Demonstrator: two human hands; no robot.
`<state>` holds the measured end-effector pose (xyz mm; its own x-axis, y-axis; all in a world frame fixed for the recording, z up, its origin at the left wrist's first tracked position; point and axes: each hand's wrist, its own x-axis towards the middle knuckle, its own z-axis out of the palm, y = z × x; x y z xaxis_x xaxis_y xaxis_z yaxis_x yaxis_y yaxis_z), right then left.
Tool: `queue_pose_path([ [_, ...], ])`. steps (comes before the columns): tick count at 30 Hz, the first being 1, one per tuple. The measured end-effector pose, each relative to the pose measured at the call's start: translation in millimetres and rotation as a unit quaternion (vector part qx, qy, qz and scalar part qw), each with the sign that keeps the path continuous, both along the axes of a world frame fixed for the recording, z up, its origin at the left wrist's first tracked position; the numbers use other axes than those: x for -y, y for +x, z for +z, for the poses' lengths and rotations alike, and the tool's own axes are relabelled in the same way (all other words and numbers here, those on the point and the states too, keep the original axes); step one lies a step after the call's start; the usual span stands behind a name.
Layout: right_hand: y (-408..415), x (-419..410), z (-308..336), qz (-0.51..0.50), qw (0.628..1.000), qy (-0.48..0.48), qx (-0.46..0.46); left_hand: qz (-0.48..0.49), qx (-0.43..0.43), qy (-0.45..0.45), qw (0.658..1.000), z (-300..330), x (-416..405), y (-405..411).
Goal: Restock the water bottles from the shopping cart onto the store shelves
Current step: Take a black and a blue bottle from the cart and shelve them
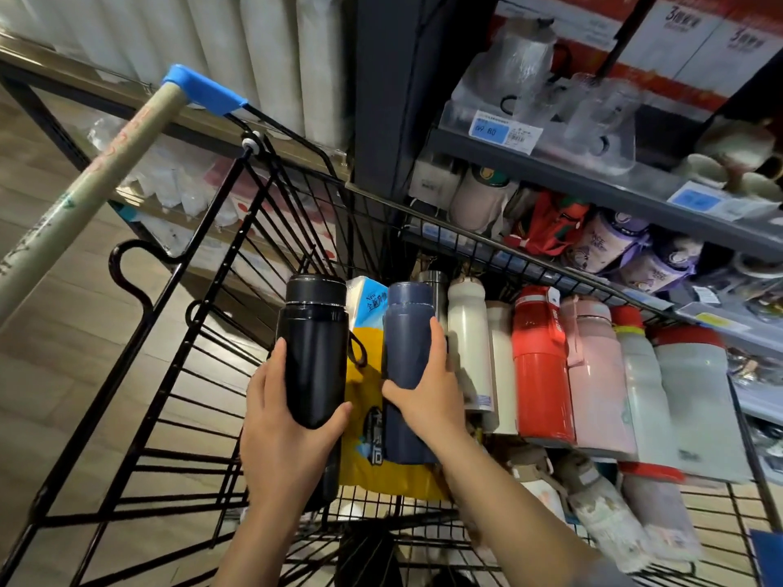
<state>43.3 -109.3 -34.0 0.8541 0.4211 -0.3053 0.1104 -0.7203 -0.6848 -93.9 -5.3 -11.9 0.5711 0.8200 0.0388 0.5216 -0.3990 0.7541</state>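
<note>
Inside the black wire shopping cart (178, 374), my left hand (284, 434) grips the lower part of a black water bottle (313, 345), held upright. My right hand (428, 396) grips a dark blue water bottle (406, 332) around its middle, just to the right. To the right, a row of bottles lies in the cart: a white one (468, 345), a red one (540, 366), a pink one (593, 374) and pale grey ones with red caps (695, 396). The store shelves (593, 180) stand beyond the cart's far side.
A yellow and blue package (368, 400) stands between the two held bottles. The cart handle (84, 184) with a blue end cap runs at upper left. The shelves hold clear glass mugs (593, 108), small flasks and price tags. More wrapped bottles (601, 502) lie at the cart's lower right.
</note>
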Motion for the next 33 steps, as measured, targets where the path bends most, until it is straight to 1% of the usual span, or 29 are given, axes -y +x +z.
queue_pose_path([
  [2, 3, 19, 14, -0.011, 0.998, 0.068, 0.010, 0.000, 0.006, 0.026, 1.000, 8, 4, 9],
  [8, 29, 88, 61, -0.061, 0.977, 0.193, 0.074, -0.036, 0.071, 0.090, 0.993, 42, 50, 51],
  [12, 52, 165, 99, -0.087, 0.955, 0.249, 0.134, -0.069, 0.125, 0.114, 0.983, 66, 121, 85],
  [15, 69, 247, 131, -0.099, 0.934, 0.286, 0.190, -0.098, 0.184, 0.122, 0.970, 88, 197, 113],
  [18, 87, 346, 164, -0.123, 0.916, 0.291, 0.246, -0.104, 0.238, 0.145, 0.955, 110, 288, 147],
  [21, 107, 450, 203, -0.149, 0.888, 0.288, 0.326, -0.137, 0.294, 0.135, 0.936, 143, 387, 185],
  [24, 124, 547, 243, -0.180, 0.861, 0.274, 0.389, -0.185, 0.350, 0.122, 0.910, 183, 479, 226],
  [26, 135, 605, 271, -0.199, 0.837, 0.269, 0.434, -0.220, 0.390, 0.108, 0.888, 213, 534, 253],
  [30, 158, 695, 315, -0.231, 0.795, 0.251, 0.501, -0.277, 0.442, 0.106, 0.847, 263, 620, 303],
  [33, 180, 743, 337, -0.254, 0.768, 0.255, 0.530, -0.299, 0.473, 0.117, 0.821, 291, 668, 340],
])
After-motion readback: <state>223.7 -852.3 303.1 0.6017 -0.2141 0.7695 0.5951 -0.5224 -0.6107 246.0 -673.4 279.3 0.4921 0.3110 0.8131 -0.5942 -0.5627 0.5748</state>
